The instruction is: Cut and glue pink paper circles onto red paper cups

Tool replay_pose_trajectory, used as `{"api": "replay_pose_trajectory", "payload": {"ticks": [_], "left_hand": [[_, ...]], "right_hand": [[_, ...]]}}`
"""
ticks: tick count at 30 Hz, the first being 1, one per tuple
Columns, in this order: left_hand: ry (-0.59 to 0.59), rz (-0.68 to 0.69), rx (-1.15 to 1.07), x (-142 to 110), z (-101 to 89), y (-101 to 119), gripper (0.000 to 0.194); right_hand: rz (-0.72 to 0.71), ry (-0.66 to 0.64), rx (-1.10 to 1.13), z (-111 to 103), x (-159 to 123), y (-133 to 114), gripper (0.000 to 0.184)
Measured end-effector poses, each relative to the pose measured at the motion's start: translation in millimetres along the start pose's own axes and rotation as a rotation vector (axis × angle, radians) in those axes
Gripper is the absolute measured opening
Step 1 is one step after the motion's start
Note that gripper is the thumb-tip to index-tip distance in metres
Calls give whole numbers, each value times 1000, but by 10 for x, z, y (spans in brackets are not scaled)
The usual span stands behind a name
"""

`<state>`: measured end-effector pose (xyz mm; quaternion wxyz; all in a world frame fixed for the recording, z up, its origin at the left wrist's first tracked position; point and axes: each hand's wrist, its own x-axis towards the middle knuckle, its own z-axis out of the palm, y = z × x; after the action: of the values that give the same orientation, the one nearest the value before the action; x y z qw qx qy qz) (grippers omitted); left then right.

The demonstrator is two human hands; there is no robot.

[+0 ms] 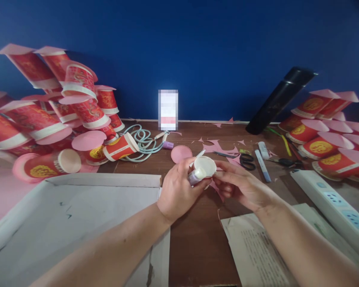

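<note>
In the middle of the head view, my left hand [179, 191] is closed round a glue stick [195, 177] with a purple-and-white barrel. Its white end lies against a paper cup [208, 165], whose pale round end faces me. The fingers of my right hand [239, 184] pinch the cup's right edge; its lower side is mostly hidden by my hands. A thin white tip [201, 153] pokes out above my left fingers, its kind unclear. Just behind my left hand, a round pink paper disc [181, 154] lies on the brown table [197, 247].
Red cups with pink discs are stacked at left [86, 113] and right [320, 145]. Behind are a coiled cable [143, 139], purple cap [168, 145], lit screen [168, 109], scissors [247, 161] and black bottle [279, 101]. A white tray [101, 179] and power strip [323, 191] flank my arms.
</note>
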<state>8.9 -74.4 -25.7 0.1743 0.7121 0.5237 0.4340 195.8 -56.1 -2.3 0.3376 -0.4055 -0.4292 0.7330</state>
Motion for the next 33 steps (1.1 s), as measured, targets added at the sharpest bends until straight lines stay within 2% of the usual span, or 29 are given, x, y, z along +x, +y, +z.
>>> {"api": "replay_pose_trajectory", "payload": {"ticks": [5,8,14,18,21,27,33], "left_hand": [[-6,-7,-6,-4,-6,9,45],[-4,-20,-11,-10,-8,7,45],[-59,-91,-115,16,-33,35,60],[-119,-157,-193,42,-58,80,53],[-98,-197,-195,37,-62,93,46],[-70,-232,-118,1,-36,58,43],[-101,-171,-192,25,-56,52,53]], "right_hand": [[30,-19,94,-3,29,18,21],[31,-28,113,-25,37,32,19],[-11,-20,41,-91,-12,20,37],[-96,15,-51,-87,-40,-8,45],[-130,-1,-110,-73,-46,-13,51],[-185,91,-174,-47,-63,-9,46],[-178,49,-249,-16,-59,6,52]]}}
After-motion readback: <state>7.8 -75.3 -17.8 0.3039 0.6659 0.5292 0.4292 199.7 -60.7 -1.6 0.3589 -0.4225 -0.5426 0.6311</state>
